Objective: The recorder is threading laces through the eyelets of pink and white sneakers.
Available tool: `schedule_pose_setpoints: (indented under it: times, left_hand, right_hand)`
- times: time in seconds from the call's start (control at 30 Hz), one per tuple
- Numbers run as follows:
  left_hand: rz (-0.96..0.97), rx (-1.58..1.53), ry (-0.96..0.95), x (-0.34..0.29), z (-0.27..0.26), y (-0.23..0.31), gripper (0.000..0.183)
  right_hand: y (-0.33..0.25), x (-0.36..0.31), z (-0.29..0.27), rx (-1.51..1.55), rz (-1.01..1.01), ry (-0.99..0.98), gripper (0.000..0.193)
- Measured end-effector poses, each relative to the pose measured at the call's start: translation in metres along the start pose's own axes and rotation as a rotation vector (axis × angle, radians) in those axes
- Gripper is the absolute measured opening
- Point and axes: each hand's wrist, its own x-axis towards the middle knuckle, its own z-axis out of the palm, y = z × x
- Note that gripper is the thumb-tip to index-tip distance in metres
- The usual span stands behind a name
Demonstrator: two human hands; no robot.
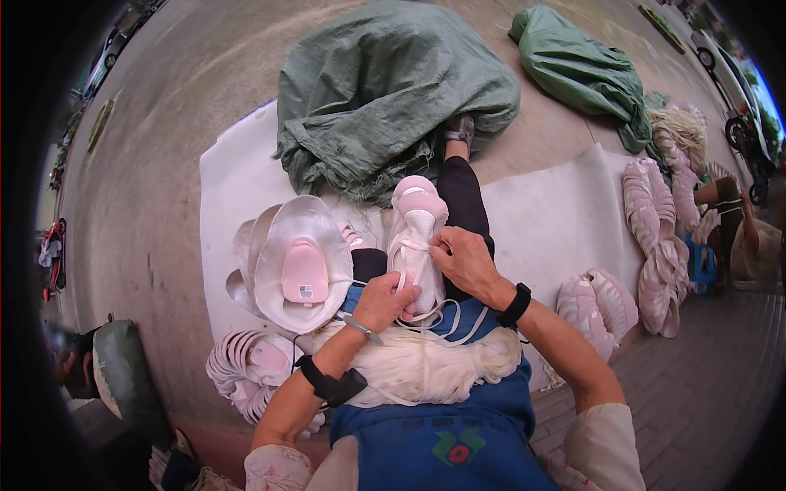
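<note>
A pink and white shoe upper (417,214) lies lengthwise in front of me, its toe pointing away. My left hand (383,304) is at its near left side, thumb and fingers closed around a white shoelace. On the right side of the upper, my right hand (468,263) pinches the lace close to the eyelets; its fingertips partly hide the spot. Loose lace ends (450,319) loop below the shoe. Across my lap rests a thick bundle of white shoelaces (434,367), over a blue apron (434,434).
Nested silvery-white shells with a pink insole-shaped piece (305,270) stand at my left, above stacked pink shoe uppers (250,368). More uppers (594,311) sit at right. Green sacks (393,90) lie ahead on a white sheet (548,204) and pavement. Another person (757,245) sits far right.
</note>
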Motion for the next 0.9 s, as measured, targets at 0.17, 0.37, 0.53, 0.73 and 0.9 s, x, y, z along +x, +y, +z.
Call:
schedule_pose_setpoints:
  times: [0.17,0.37,0.53,0.73,0.9]
  left_hand:
    - [0.011,-0.008,-0.032,0.006,-0.003,-0.007,0.021]
    - [-0.015,0.162,-0.083,-0.009,-0.021,0.010,0.019]
    - [-0.006,0.420,-0.023,-0.019,-0.037,0.013,0.020]
    - [0.264,0.695,0.324,0.005,-0.028,-0.001,0.036]
    - [0.218,0.766,0.195,0.017,-0.014,-0.011,0.041]
  right_hand:
    - [0.006,0.009,0.006,-0.001,-0.094,0.054,0.016]
    - [0.032,0.014,0.000,0.289,0.232,-0.163,0.024]
    - [-0.001,0.007,-0.007,0.102,0.154,-0.182,0.026]
    - [-0.020,-0.023,0.014,-0.490,-0.028,-0.189,0.021]
    - [-0.019,-0.017,0.008,-0.451,-0.065,-0.158,0.015]
